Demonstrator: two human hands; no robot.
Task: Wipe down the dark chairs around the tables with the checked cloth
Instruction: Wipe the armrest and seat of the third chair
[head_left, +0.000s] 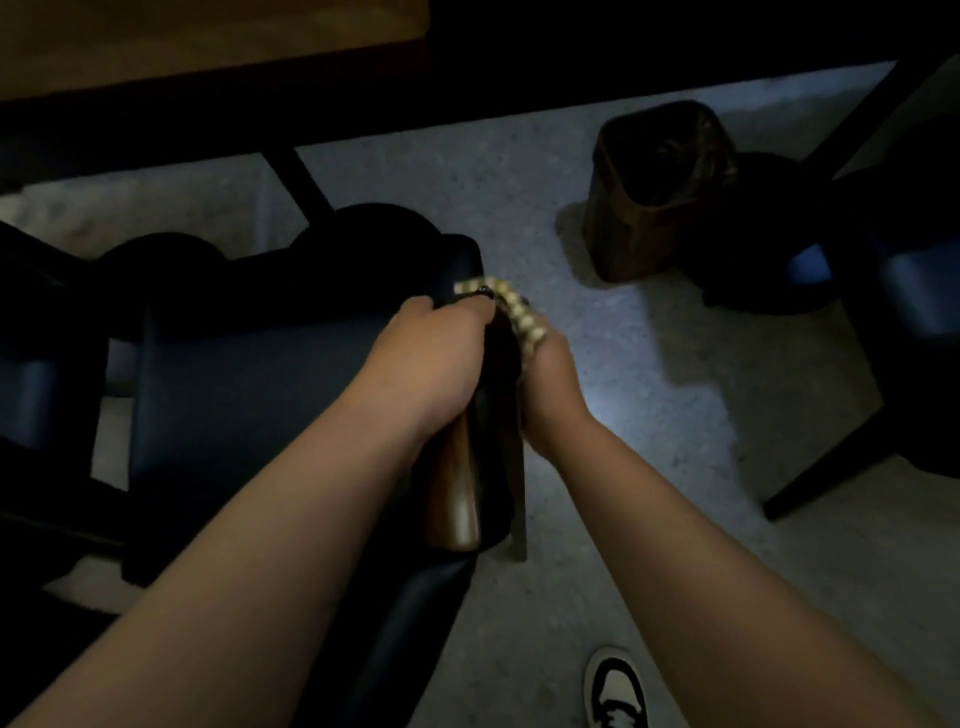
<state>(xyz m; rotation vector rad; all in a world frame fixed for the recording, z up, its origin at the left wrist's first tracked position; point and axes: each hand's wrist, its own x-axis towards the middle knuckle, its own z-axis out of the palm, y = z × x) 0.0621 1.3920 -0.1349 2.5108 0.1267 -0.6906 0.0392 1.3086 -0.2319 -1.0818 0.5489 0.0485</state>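
Left grip: the left hand (431, 358) curls its fingers over the top of a dark chair's (249, 395) wooden armrest (457, 499), holding it near the front end.
Right grip: the right hand (550, 395) presses against the outer side of the same armrest, its fingers hidden below; whether they are curled or flat cannot be told.
Checked cloth: the checked cloth (511, 309), pale with dark squares, shows bunched at the front tip of the armrest, between the two hands and touching both.
Chair: dark blue seat, at the left of the view, pulled in near the edge of a wooden surface (208, 47) at the top.
Other seating: a second dark chair (904, 291) stands well apart on the right.
Bin: a brown waste bin (654, 192) sits on the speckled floor (649, 374) between the chairs.
Foot: a black-and-white shoe (618, 691) at the bottom edge.
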